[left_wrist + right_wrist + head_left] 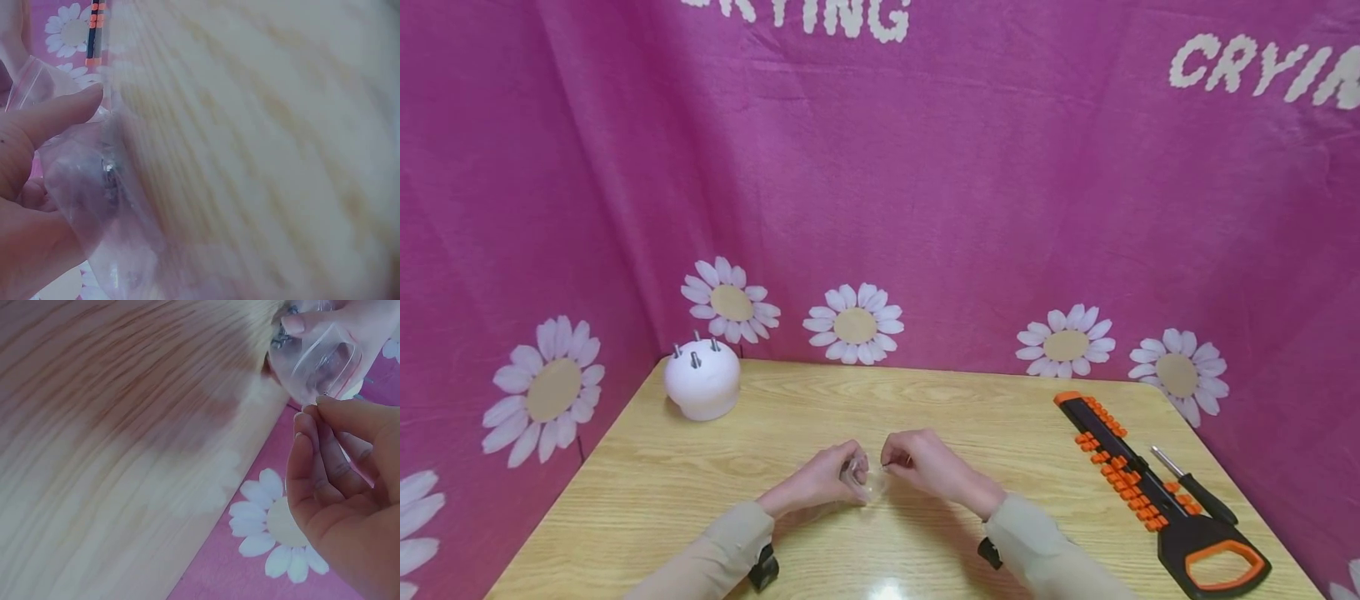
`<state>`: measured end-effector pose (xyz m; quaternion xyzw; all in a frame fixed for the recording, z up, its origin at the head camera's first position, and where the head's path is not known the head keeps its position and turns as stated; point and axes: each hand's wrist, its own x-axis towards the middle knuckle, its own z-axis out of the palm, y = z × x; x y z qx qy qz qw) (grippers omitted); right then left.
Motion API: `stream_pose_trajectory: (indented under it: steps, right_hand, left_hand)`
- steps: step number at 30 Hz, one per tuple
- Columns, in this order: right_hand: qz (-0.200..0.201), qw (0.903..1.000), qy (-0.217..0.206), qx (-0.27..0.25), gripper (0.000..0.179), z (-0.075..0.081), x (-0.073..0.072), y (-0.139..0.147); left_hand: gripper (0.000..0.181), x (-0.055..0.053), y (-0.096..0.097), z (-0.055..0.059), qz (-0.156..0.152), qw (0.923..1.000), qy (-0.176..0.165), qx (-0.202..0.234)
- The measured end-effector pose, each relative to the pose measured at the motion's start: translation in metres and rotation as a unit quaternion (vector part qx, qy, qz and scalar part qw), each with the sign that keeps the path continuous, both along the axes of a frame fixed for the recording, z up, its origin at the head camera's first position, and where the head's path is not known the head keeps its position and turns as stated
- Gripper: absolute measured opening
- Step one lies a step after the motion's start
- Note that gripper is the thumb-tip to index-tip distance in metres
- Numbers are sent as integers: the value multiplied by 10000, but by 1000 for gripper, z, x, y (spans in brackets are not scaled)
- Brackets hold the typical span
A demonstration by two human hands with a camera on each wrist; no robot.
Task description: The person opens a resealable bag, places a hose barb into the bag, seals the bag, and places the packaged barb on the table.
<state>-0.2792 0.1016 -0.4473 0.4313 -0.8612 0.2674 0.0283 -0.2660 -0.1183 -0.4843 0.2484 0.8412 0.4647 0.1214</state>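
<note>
My left hand (829,477) grips a clear zip bag (128,219) with a red seal line at its mouth. Small shiny metal pieces (284,339) lie inside the bag, bunched together; the left wrist view catches them through the plastic. Right at the bag's open mouth is my right hand (931,468), its thumb and fingertips pinched together. Between those tips a small dark piece (886,465) shows, too small to tell its kind. Both hands are held close together over the front middle of the wooden table (970,400).
At the back left stands a white rounded dome (703,383) with several metal pins sticking up. Along the right side lie a long black rack with orange clips (1123,458) and a handle, and a black-handled screwdriver (1206,497). Pink cloth (925,208) hangs behind the table.
</note>
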Motion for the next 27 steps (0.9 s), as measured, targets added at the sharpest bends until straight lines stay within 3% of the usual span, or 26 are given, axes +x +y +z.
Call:
stream_pose_trajectory:
  steps: [11, 19, 27]
  right_hand:
    - [15, 9997, -243, -71, 6, 0, 3, -8]
    - [-133, 9994, -286, -149, 5, 0, 6, 1]
    - [-217, 9983, -531, -85, 6, -6, 14, 14]
  left_hand:
    - [36, 1, 1, 2, 62, 9999, 35, -99]
    - [36, 2, 0, 2, 15, 9999, -97, 60]
    - [37, 0, 1, 0, 142, 9998, 28, -137]
